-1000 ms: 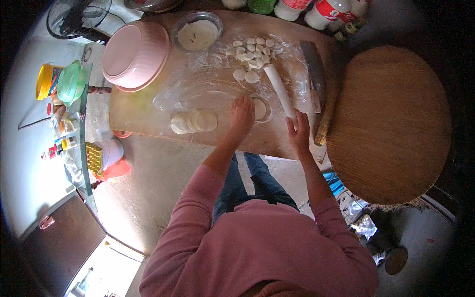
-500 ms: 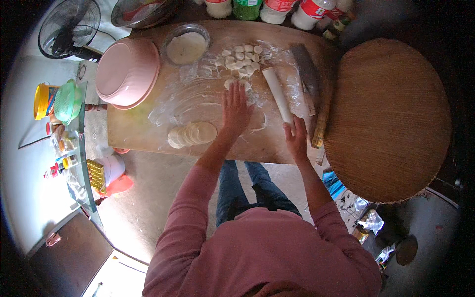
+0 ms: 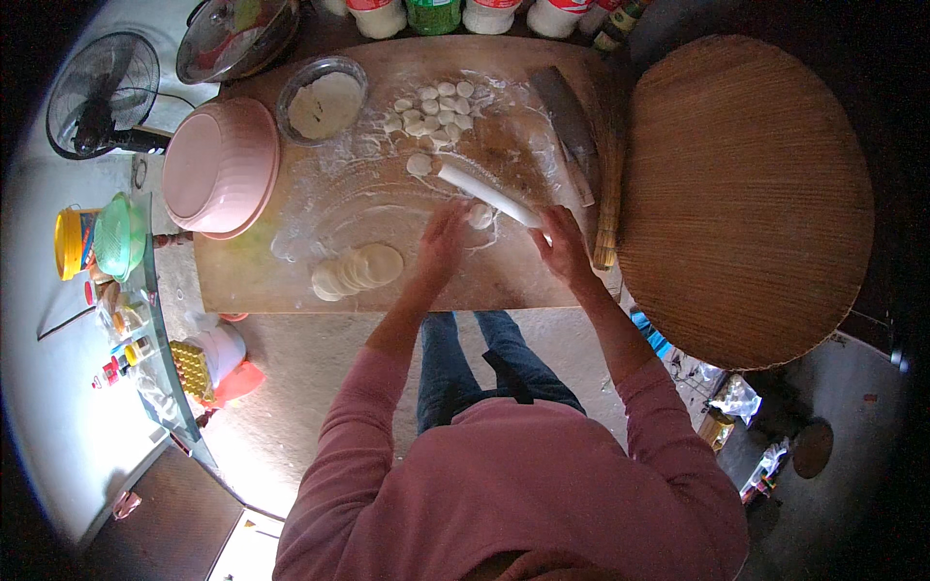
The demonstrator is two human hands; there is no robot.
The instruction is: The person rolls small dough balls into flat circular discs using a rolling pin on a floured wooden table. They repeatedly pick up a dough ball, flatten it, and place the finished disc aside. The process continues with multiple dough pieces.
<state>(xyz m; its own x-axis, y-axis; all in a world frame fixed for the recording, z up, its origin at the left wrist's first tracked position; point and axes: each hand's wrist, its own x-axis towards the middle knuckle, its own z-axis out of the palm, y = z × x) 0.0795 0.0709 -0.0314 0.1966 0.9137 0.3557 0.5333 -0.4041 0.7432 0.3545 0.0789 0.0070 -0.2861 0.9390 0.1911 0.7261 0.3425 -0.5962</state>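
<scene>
My right hand (image 3: 564, 244) is closed around one end of a white rolling pin (image 3: 487, 196), which slants over the floured board (image 3: 237, 281). Beside a small flattened dough piece (image 3: 480, 216) is my left hand (image 3: 443, 237); motion blurs its fingers, and whether they grip the dough is unclear. Another flattened dough piece (image 3: 418, 164) lies near the pin's far end. Farther back sits a cluster of small dough pieces (image 3: 446, 105). Thin round dough wrappers (image 3: 378, 263) overlap in a row to the left of my left hand.
A bowl of flour (image 3: 325, 102) and an overturned pink basin (image 3: 221, 165) stand at the left. On the right are a dark flat blade (image 3: 562, 107), a straw brush (image 3: 608, 174) and a large round woven tray (image 3: 746, 203). Bottles (image 3: 489, 14) line the back.
My left hand has come back toward me from the far dough piece, beside a nearer one. The rolling pin has swung leftward in my right hand. The whole view has shifted slightly.
</scene>
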